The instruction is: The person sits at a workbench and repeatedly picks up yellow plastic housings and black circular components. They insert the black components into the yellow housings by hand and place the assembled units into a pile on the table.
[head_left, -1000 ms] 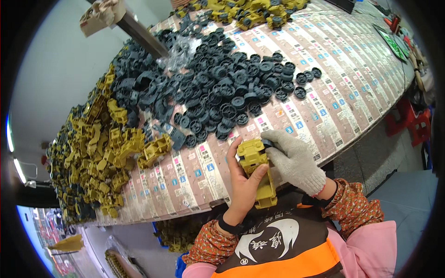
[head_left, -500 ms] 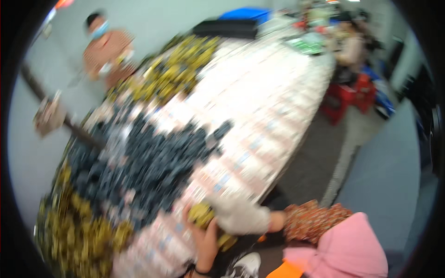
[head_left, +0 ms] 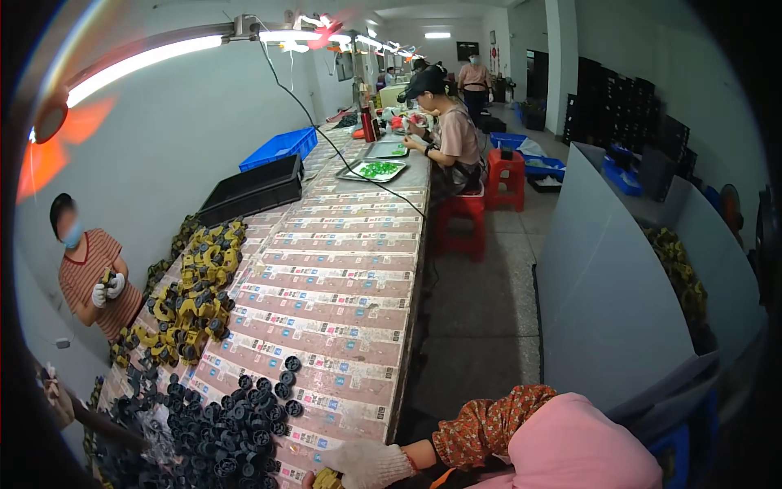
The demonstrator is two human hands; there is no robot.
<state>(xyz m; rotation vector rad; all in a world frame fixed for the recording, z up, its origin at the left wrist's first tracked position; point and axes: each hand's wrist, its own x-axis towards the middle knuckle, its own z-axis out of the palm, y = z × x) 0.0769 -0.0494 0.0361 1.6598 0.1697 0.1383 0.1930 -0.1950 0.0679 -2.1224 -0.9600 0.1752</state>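
right forearm [head_left: 489,424] angles in, gloved right hand [head_left: 366,464] bent over a yellow toy-vehicle body [head_left: 327,478] at the bottom edge, grip unclear; bare left hand [head_left: 308,480], barely showing, clasps it. long table [head_left: 326,306] beyond, dark wheels [head_left: 232,432] heaped beside.

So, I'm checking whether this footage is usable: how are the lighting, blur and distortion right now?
In the head view, the tube light is blown out white and bowed by the fisheye; in the same view, the orange shape looks smeared, while the dark wheels are fairly crisp; also there, the lower edge crops the yellow part beside the gloved right hand.
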